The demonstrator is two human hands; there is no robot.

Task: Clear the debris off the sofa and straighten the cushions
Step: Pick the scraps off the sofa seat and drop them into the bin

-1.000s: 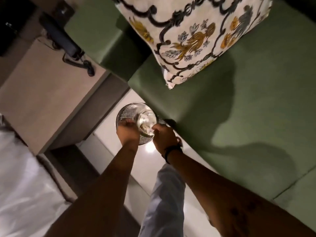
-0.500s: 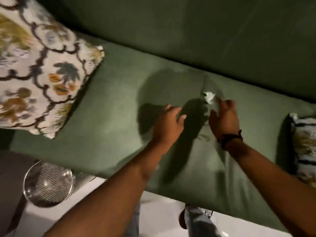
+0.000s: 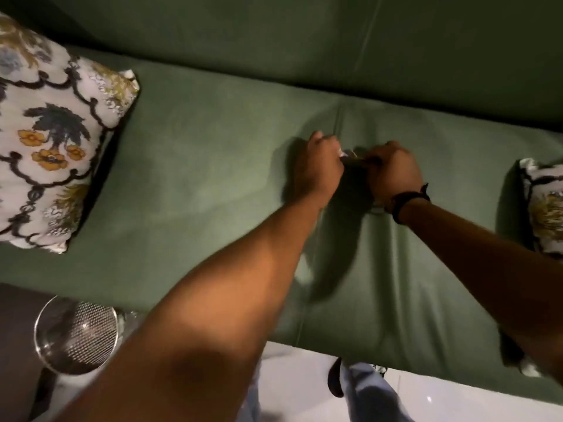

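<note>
The green sofa seat (image 3: 198, 184) fills the view. My left hand (image 3: 318, 166) and my right hand (image 3: 393, 170) meet over the seam between the two seat pads, both with curled fingers. A small pale scrap of debris (image 3: 347, 153) shows between them, pinched at the fingertips; I cannot tell which hand holds it. A floral patterned cushion (image 3: 51, 141) lies at the sofa's left end. A second patterned cushion (image 3: 545, 205) sits at the right edge, partly cut off.
A metal mesh waste bin (image 3: 76, 333) stands on the floor by the sofa's front left corner. White floor tiles (image 3: 441, 397) and my trouser legs (image 3: 368, 394) show below the sofa's front edge. The sofa back (image 3: 304, 41) rises behind.
My view swung from the bin to the sofa seat. Both hands reached for the pale scrap on the seam and have closed together around it.
</note>
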